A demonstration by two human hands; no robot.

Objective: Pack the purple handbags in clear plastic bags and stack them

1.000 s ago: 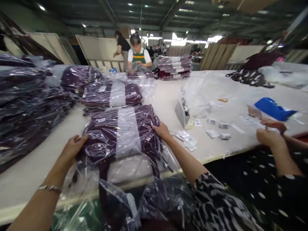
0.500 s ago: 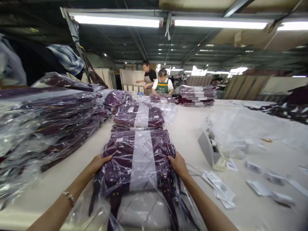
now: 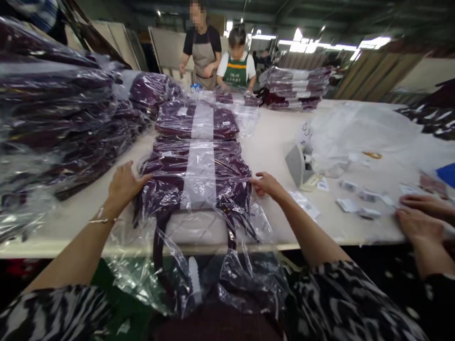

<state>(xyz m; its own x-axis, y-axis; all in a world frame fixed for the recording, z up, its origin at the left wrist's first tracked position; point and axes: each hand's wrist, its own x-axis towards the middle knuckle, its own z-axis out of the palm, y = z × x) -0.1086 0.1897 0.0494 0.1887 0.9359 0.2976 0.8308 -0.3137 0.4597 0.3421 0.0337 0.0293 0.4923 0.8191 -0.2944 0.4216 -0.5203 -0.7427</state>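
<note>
The left hand (image 3: 122, 184), loosely spread, sets its thumb against a plastic-wrapped bag (image 3: 167, 187) on the counter (image 3: 268, 147); the right hand (image 3: 268, 184), half curled, meets the bag's opposite edge, its grip impossible to tell. Beyond both hands lies a second bag (image 3: 175, 119).

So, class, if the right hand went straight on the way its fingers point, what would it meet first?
The near wrapped bag: the fingertips of the right hand are at its right edge and seem to touch it, though depth is hard to judge.
</note>
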